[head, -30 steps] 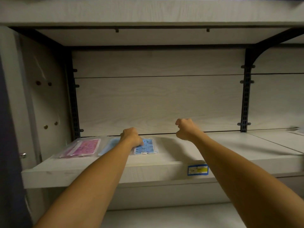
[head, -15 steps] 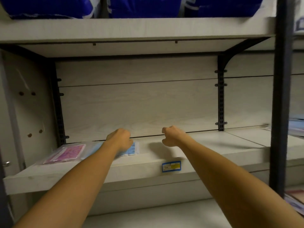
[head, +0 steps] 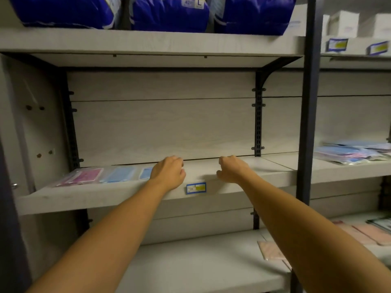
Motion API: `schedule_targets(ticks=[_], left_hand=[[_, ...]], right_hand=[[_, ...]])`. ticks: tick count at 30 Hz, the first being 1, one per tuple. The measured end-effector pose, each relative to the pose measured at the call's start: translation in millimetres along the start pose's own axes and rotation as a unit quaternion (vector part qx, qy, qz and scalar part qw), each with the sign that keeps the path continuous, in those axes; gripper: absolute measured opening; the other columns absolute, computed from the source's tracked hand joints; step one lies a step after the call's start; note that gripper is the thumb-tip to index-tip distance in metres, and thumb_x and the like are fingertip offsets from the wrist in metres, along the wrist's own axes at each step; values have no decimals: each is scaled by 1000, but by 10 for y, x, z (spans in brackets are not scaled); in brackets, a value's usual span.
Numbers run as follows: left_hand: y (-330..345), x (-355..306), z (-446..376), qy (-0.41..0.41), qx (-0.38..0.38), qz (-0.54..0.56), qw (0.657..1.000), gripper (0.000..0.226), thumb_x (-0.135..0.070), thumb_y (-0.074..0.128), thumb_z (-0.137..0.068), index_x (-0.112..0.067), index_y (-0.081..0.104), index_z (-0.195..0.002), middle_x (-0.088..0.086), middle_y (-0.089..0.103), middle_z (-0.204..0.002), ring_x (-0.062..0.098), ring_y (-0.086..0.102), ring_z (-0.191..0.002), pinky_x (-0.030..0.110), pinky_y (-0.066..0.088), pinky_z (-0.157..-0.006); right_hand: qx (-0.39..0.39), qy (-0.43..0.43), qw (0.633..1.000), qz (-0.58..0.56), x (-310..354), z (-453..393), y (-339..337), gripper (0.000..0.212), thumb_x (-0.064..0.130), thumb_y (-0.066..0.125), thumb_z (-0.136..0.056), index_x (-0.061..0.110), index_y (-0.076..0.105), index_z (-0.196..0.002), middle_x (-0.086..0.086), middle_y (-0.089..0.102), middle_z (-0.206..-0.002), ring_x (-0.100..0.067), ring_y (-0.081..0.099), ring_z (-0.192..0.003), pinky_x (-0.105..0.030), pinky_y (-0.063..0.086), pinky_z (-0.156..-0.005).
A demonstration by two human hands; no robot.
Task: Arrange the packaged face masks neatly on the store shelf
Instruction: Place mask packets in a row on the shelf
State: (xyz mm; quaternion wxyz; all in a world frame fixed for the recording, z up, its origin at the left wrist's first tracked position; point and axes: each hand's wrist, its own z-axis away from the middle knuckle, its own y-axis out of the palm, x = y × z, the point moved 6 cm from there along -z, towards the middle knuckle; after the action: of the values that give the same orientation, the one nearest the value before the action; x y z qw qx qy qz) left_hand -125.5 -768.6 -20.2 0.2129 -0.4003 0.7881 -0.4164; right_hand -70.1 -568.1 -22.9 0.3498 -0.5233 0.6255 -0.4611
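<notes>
Three packaged masks lie in a row at the left of the middle shelf [head: 211,166]: a pink one [head: 84,176], a plain blue one [head: 118,174] and a patterned blue one [head: 146,173]. My left hand [head: 169,172] lies over the right edge of the patterned blue pack with its fingers loosely bent, gripping nothing. A little to the right, my right hand [head: 232,169] hovers just above the bare shelf board with its fingers curled in, holding nothing.
A dark upright post [head: 306,123] stands to the right. Beyond it lies a loose pile of mask packs [head: 351,154]. Pink packs [head: 273,250] lie on the lower shelf. Blue bags [head: 169,13] fill the top shelf. A price tag [head: 196,188] marks the shelf's front edge.
The view has swung right and up, showing the post and the pile. My left hand slid right off the middle of the patterned blue pack. My right hand has stayed curled.
</notes>
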Motion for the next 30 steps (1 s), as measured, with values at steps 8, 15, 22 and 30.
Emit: schedule_targets(ticks=[8, 15, 22, 30], left_hand=[[84, -546, 229, 4, 57, 6, 998, 35, -31, 46, -98, -11, 60, -123, 7, 56, -132, 27, 56, -116, 38, 50, -93], [74, -1166, 186, 18, 85, 16, 996, 38, -31, 44, -98, -11, 57, -127, 6, 55, -135, 26, 55, -117, 40, 51, -94], [134, -2178, -67, 66, 95, 44, 992, 42, -34, 44, -98, -15, 54, -135, 5, 54, -139, 25, 55, -119, 39, 51, -94], [289, -3422, -329, 112, 95, 91, 985, 43, -30, 49, -96, -17, 54, -136, 6, 53, -139, 25, 57, -115, 40, 53, -92]], right_hand=[[2, 29, 1000, -4, -502, 578, -42, 36, 24, 52, -95, 15, 53, -130, -9, 58, -122, -28, 60, -101, -40, 56, -86], [-16, 52, 998, -5, -1172, 974, -279, 36, 26, 57, -96, 13, 51, -129, -7, 60, -112, -23, 60, -93, -38, 57, -85], [-25, 98, 995, 5, -2121, 1330, -515, 33, 24, 64, -94, 13, 54, -124, -8, 62, -108, -22, 61, -96, -36, 55, -89], [-31, 128, 991, 26, -3255, 1563, -702, 38, 27, 60, -97, 11, 54, -131, -9, 61, -124, -24, 60, -105, -30, 51, -85]])
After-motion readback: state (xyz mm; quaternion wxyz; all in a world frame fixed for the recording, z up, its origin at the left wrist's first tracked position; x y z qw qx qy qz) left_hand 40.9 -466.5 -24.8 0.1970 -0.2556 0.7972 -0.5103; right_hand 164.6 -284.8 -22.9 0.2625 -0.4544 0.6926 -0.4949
